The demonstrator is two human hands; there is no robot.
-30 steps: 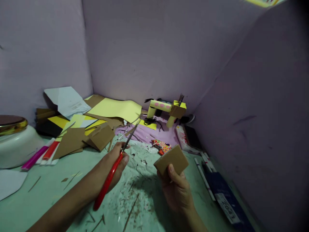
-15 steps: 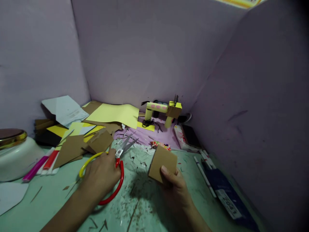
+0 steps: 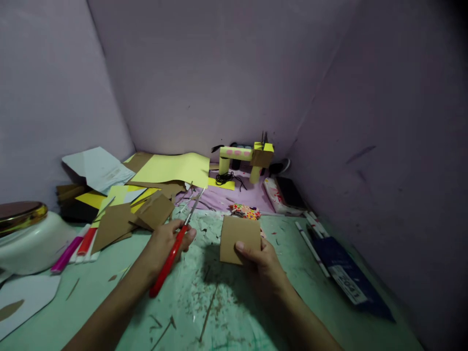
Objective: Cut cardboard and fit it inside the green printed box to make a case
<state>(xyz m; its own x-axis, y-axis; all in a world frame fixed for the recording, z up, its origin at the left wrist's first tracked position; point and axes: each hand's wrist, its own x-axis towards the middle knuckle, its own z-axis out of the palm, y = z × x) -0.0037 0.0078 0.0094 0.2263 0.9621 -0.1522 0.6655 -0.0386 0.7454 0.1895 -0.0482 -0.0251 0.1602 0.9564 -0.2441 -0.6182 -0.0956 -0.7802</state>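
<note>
While scissors (image 3: 169,262) in closed left fingers (image 3: 176,224) — cardboard square (image 3: 238,230) tight between right thumb (image 3: 247,250) and fingers (image 3: 269,248)

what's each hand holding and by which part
Left hand: scissors, by the handle end, near the blades. Right hand: cardboard piece, by its lower right corner, thumb on the front.

Red-handled scissors (image 3: 176,251) and a plain brown cardboard square (image 3: 234,231) stood out against a mint-green worktop (image 3: 292,263). A pale-yellow paper figure (image 3: 236,154) bore pink spots and a brown box-shaped end (image 3: 262,158). A white container (image 3: 40,248) wore a gold-banded brown lid (image 3: 20,213), a navy packet (image 3: 327,249) a white label (image 3: 349,285); the walls (image 3: 226,73) showed lilac.
</note>
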